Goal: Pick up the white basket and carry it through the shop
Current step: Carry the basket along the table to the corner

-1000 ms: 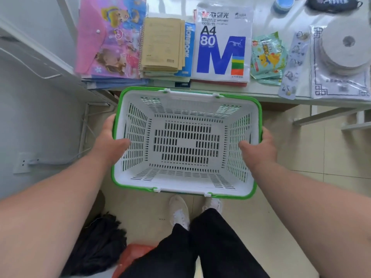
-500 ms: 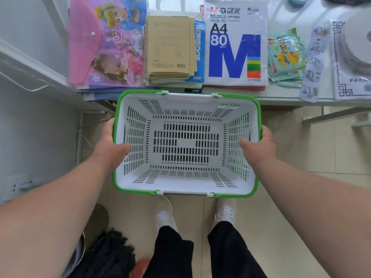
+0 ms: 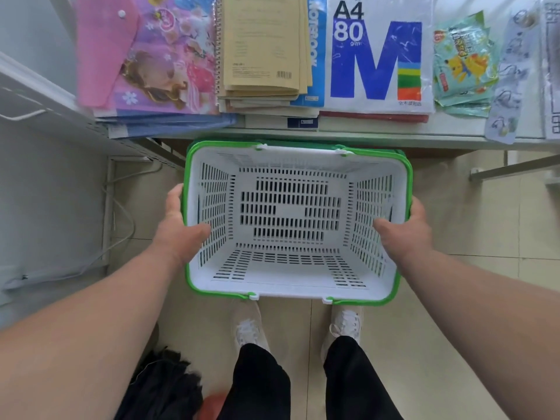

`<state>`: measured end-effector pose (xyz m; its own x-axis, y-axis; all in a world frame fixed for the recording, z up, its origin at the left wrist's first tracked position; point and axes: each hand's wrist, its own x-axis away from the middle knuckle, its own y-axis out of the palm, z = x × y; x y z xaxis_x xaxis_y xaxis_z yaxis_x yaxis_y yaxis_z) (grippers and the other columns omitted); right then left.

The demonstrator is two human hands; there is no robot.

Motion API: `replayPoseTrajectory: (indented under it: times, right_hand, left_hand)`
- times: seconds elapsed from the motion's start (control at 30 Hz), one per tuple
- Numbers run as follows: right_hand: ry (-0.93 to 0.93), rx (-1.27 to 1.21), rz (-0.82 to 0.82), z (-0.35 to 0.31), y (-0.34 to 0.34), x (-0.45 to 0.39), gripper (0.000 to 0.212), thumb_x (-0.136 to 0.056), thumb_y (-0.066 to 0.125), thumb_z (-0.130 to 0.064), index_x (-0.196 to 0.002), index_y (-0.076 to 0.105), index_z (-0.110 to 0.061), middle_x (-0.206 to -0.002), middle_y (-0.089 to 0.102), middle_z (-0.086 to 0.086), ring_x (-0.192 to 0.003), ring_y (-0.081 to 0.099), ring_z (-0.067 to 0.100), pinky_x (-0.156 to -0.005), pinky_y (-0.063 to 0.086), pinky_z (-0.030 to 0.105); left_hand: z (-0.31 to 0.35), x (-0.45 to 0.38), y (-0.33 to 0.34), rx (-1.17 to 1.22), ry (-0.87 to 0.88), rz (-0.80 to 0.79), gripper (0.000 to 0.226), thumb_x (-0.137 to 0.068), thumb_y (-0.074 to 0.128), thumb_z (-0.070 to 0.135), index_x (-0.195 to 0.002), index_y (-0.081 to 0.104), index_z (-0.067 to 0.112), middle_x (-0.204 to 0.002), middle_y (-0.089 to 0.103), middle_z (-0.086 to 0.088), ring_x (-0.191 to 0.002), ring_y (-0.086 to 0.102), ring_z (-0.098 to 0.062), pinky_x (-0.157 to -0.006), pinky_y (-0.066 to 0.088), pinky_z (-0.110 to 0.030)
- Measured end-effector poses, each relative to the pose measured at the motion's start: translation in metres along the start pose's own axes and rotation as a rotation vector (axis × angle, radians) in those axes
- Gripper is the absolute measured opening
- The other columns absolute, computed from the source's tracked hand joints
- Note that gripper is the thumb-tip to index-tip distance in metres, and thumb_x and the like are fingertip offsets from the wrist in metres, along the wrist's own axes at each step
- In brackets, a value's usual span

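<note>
we've stepped closer to the counter [image 3: 333, 135]; both hands, left [image 3: 181, 227] and right [image 3: 406, 231], still clamp the empty white basket [image 3: 291, 268], carrying under way.

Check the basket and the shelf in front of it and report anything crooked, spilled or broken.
Nothing broken or spilled. The white basket is empty, level, gripped by left hand and right hand. Only the brown notebooks sit fanned unevenly.

"A4 80" on paper pack [image 3: 377, 56], "NOTEBOOK" on notebook [image 3: 315, 50]
</note>
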<state>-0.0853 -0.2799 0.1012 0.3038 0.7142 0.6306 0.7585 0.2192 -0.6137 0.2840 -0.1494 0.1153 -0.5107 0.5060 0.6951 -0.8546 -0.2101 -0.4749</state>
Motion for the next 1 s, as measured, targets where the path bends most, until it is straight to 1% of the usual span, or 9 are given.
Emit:
replayPoseTrajectory:
  times: [0.13,0.2,0.3,0.37,0.43,0.6,0.77,0.87,1.0]
  right_hand:
    - [0.017,0.05,-0.014,0.006,-0.002,-0.003,0.068,-0.09,0.072,-0.022,-0.152,0.045,-0.035,-0.114,0.07,0.001,-0.094,0.068,0.028,-0.08,0.051,0.035]
    - [0.025,0.065,-0.026,0.009,-0.002,-0.005,0.064,-0.09,0.072,-0.022,-0.148,0.048,-0.036,-0.111,0.071,0.001,-0.087,0.069,0.023,-0.077,0.052,0.035]
    - [0.038,0.081,-0.052,0.016,0.001,-0.006,0.059,-0.09,0.072,-0.019,-0.144,0.05,-0.034,-0.104,0.071,-0.003,-0.08,0.066,0.015,-0.073,0.052,0.034]
    - [0.056,0.064,-0.069,0.02,0.003,-0.007,0.058,-0.091,0.072,-0.018,-0.142,0.051,-0.035,-0.1,0.07,-0.007,-0.082,0.069,0.017,-0.073,0.054,0.035]
    - [0.074,0.057,-0.085,0.024,0.005,-0.009,0.056,-0.091,0.073,-0.017,-0.139,0.052,-0.037,-0.1,0.07,-0.008,-0.083,0.071,0.02,-0.074,0.057,0.037]
    - [0.094,0.048,-0.09,0.038,0.018,-0.021,0.052,-0.088,0.073,-0.018,-0.132,0.055,-0.04,-0.105,0.073,-0.005,-0.087,0.074,0.025,-0.081,0.062,0.044]
    - [0.087,0.05,-0.091,0.049,0.029,-0.033,0.048,-0.091,0.073,-0.017,-0.131,0.054,-0.035,-0.1,0.069,-0.009,-0.087,0.07,0.021,-0.078,0.057,0.04]
    - [0.101,0.043,-0.096,0.056,0.034,-0.036,0.046,-0.091,0.073,-0.016,-0.13,0.055,-0.033,-0.1,0.069,-0.008,-0.089,0.072,0.025,-0.078,0.06,0.042]
    - [0.112,0.031,-0.093,0.064,0.038,-0.04,0.042,-0.092,0.072,-0.016,-0.126,0.054,-0.034,-0.099,0.068,-0.01,-0.087,0.07,0.02,-0.073,0.055,0.036]
  left_hand:
    - [-0.003,-0.001,0.007,0.01,-0.045,-0.045,0.096,-0.091,0.065,-0.002,-0.165,0.022,0.043,-0.113,0.071,0.003,-0.101,0.071,-0.025,-0.082,0.057,-0.041]
    - [-0.005,0.0,0.01,-0.01,-0.069,-0.058,0.097,-0.091,0.065,-0.001,-0.166,0.02,0.043,-0.113,0.071,0.004,-0.1,0.071,-0.024,-0.077,0.055,-0.038]
    - [-0.012,0.0,0.013,-0.035,-0.109,-0.071,0.098,-0.091,0.065,0.001,-0.165,0.018,0.044,-0.114,0.072,0.002,-0.102,0.071,-0.027,-0.084,0.056,-0.043]
    - [-0.018,-0.002,0.015,-0.044,-0.133,-0.08,0.098,-0.09,0.065,0.001,-0.165,0.018,0.045,-0.117,0.072,-0.001,-0.104,0.071,-0.029,-0.093,0.059,-0.05]
    - [-0.023,-0.006,0.017,-0.053,-0.155,-0.082,0.099,-0.09,0.066,0.004,-0.164,0.017,0.046,-0.118,0.073,-0.001,-0.105,0.072,-0.03,-0.097,0.058,-0.055]
    - [-0.035,-0.017,0.031,-0.016,-0.172,-0.049,0.098,-0.091,0.064,0.003,-0.168,0.017,0.041,-0.115,0.073,0.0,-0.102,0.072,-0.029,-0.085,0.058,-0.043]
    - [-0.046,-0.031,0.042,-0.057,-0.182,-0.04,0.102,-0.088,0.066,0.009,-0.169,0.015,0.042,-0.122,0.072,-0.003,-0.108,0.071,-0.034,-0.101,0.057,-0.054]
    - [-0.052,-0.039,0.047,-0.063,-0.183,-0.057,0.103,-0.087,0.068,0.009,-0.167,0.014,0.043,-0.119,0.073,-0.003,-0.107,0.072,-0.034,-0.101,0.058,-0.056]
    - [-0.057,-0.046,0.054,-0.067,-0.167,-0.051,0.096,-0.093,0.066,0.005,-0.167,0.016,0.04,-0.114,0.071,-0.001,-0.102,0.071,-0.03,-0.094,0.058,-0.047]
